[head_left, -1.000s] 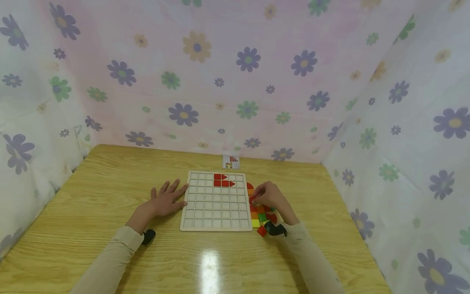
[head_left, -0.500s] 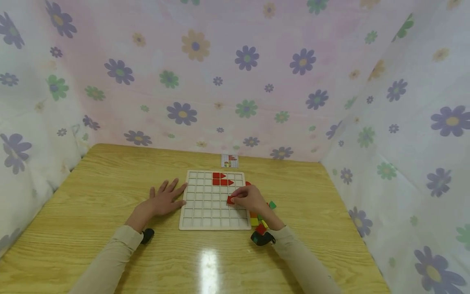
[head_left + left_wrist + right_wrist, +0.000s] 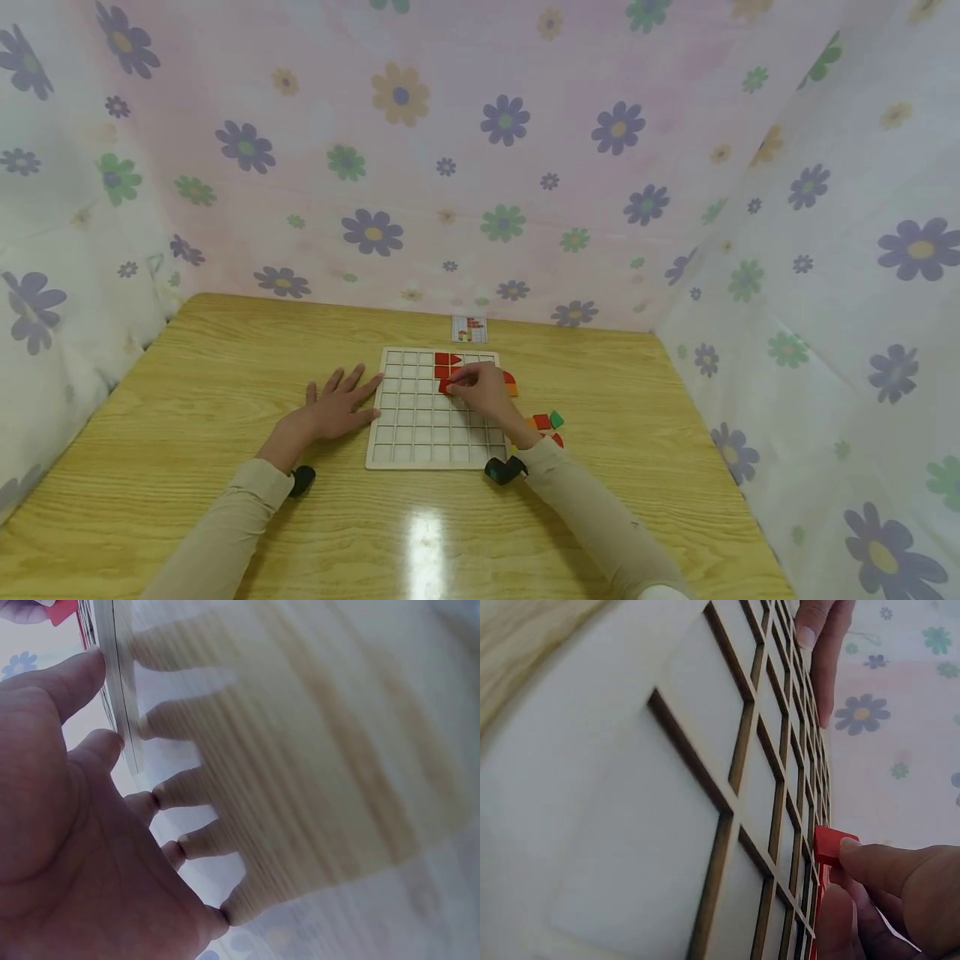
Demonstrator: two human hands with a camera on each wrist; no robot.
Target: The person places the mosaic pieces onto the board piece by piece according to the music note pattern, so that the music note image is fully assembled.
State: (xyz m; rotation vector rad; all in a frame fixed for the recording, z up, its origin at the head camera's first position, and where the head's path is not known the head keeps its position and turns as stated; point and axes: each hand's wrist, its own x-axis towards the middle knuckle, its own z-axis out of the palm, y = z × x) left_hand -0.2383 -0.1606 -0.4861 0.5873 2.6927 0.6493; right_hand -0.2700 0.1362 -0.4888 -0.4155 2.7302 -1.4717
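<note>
My right hand [image 3: 483, 392] pinches a red square tile [image 3: 834, 844] between thumb and fingers, low over the gridded wooden board [image 3: 408, 458]. In the head view that tile overlaps the cells just under two rows of red pieces [image 3: 442, 365], squares with pointed ends, which the hand partly hides. At the board's left edge my left hand [image 3: 337, 414] lies on the table with fingers spread. Its thumb and forefinger tips touch the board's side in the left wrist view, where the palm [image 3: 82, 825] fills the lower left.
Right of the board lie several loose coloured tiles [image 3: 542, 422], partly covered by the right forearm. A small printed card [image 3: 469, 329] with a coloured pattern sits behind the board. Flowered cloth [image 3: 502, 192] hangs around the wooden table [image 3: 247, 358].
From the tile pile at the right, my right hand has carried the red square leftward and up over the board to beneath the red rows. The left hand stays in place.
</note>
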